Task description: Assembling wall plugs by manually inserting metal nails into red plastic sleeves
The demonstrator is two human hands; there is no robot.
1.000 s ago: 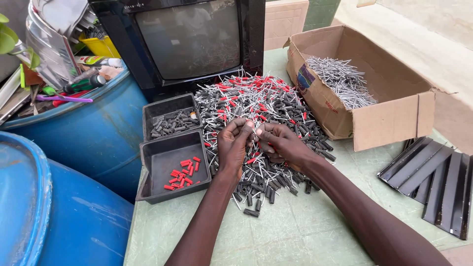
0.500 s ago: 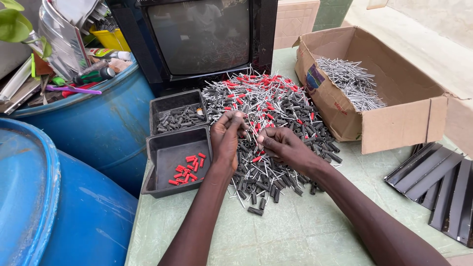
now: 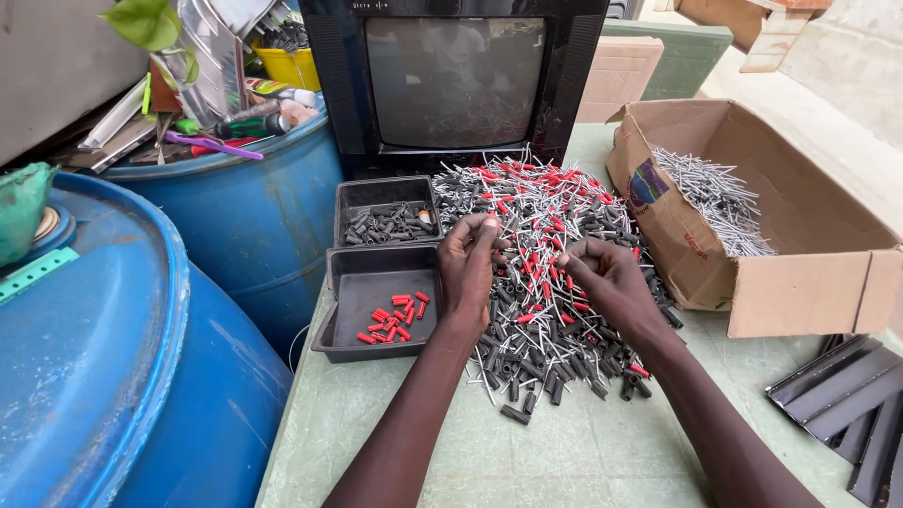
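We take the old dark television [image 3: 458, 80] at the back of the pale green table [image 3: 583, 452] as our landmark. Straight in front of its screen lies the heap of small black and red sleeved pins [image 3: 546, 273]. Our left hand [image 3: 470, 268] rests on the heap's left edge, fingers curled, thumb and forefinger pinched on one red-tipped pin [image 3: 490, 223]. Our right hand [image 3: 609, 282] lies on the middle of the heap, fingers bent inward; whether it grips anything we cannot tell. Left of the heap, below the television's left corner, sit two dark trays: the nearer tray [image 3: 372, 303] holds red sleeves, the farther tray [image 3: 386, 212] black ones. Right of the television stands an open brown cardboard box [image 3: 809, 282] with bare metal pins inside and a colourful label patch on its near side. Left of the television are two blue drums [image 3: 235, 216]
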